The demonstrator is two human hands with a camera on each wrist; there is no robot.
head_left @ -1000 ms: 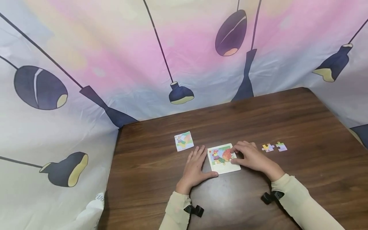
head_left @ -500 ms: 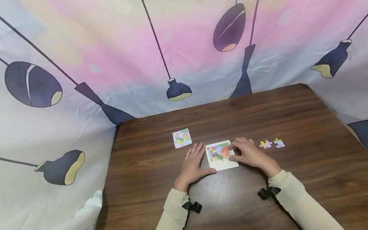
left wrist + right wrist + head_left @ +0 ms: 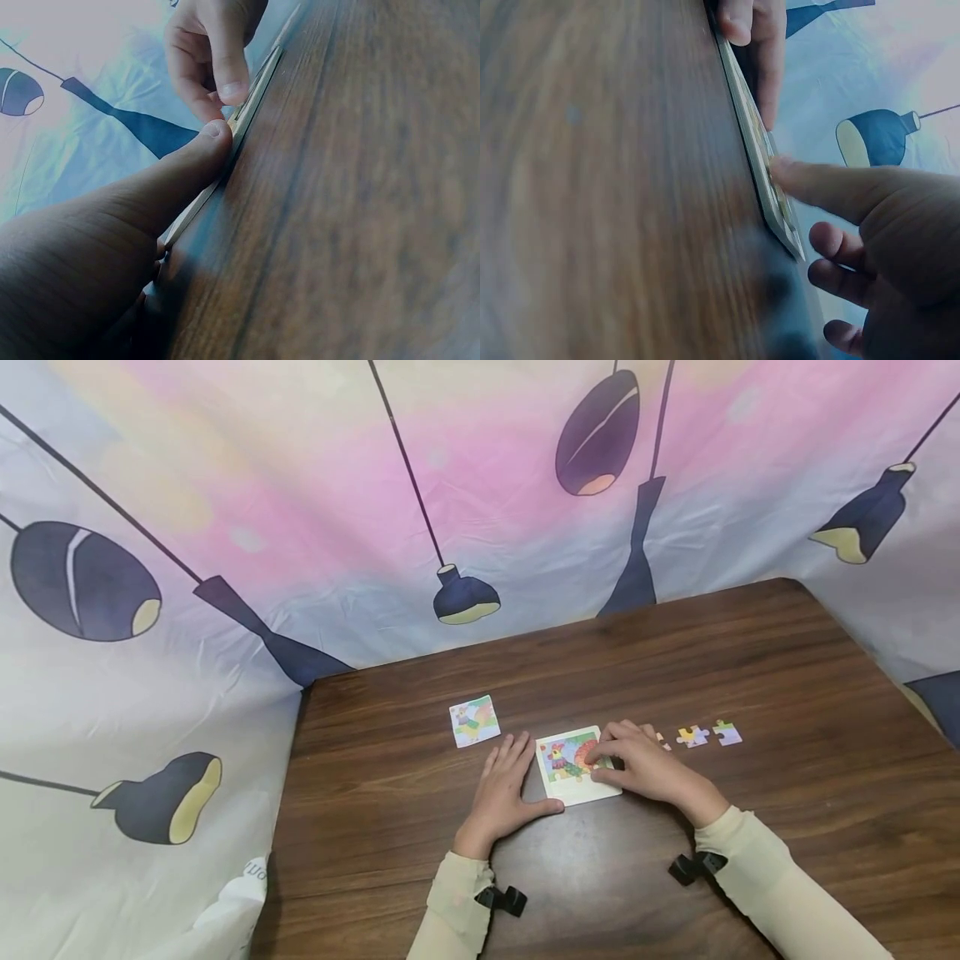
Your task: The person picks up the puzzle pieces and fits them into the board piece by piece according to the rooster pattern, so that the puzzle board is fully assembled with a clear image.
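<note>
A small white puzzle board [image 3: 581,794] lies on the table in the head view, with joined jigsaw pieces showing a rooster [image 3: 557,758] across its upper part. Its lower strip is bare white. My left hand [image 3: 497,797] lies along the board's left side, fingers stretched out and the thumb at the lower left corner. Over the board's right side, my right hand [image 3: 647,764] has its bent forefinger and thumb on the red tail piece [image 3: 585,752], partly covering it. The right wrist view shows the right thumb [image 3: 810,180] on the board's face; the other fingers are curled clear of it.
Two loose jigsaw pieces, one yellow and lilac [image 3: 692,737] and one lilac and green [image 3: 727,732], lie to the right. Another piece [image 3: 662,741] shows partly behind the right hand. A square rooster picture card [image 3: 475,721] lies at upper left on the brown wooden table [image 3: 817,693].
My right forefinger and thumb have shifted slightly left over the red tail piece, and a loose piece behind the hand has come into sight. The left hand stays by the board.
</note>
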